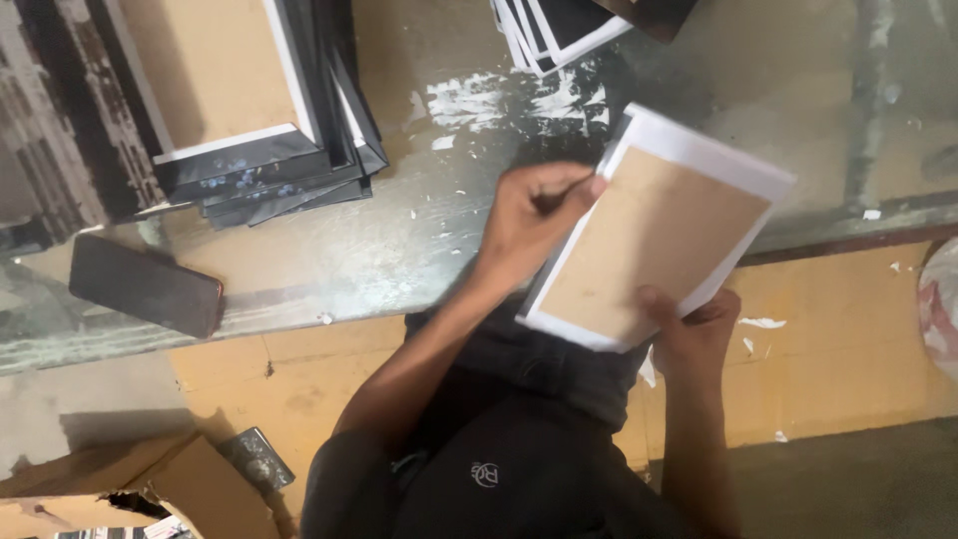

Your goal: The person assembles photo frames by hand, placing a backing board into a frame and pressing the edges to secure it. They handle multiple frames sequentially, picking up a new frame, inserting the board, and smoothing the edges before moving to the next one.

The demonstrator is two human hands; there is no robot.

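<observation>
Fingers of left hand (534,215) curled tight on white-bordered brown panel (654,232), pinching left edge; right hand (694,329) clamps lower corner, likely steadying it above glass worktop (399,250). Stack of similar frames (249,110) at ten o'clock, dark phone (145,284) at nine.

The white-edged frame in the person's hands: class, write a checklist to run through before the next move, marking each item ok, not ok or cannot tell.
1. Both hands on the white-edged frame: ok.
2. Left hand grips its upper left edge: ok.
3. Right hand holds its lower corner: ok.
4. Brown backing faces up: ok.
5. Frame lifted off the worktable: cannot tell.
6. Dark phone lies apart from the hands: ok.
</observation>
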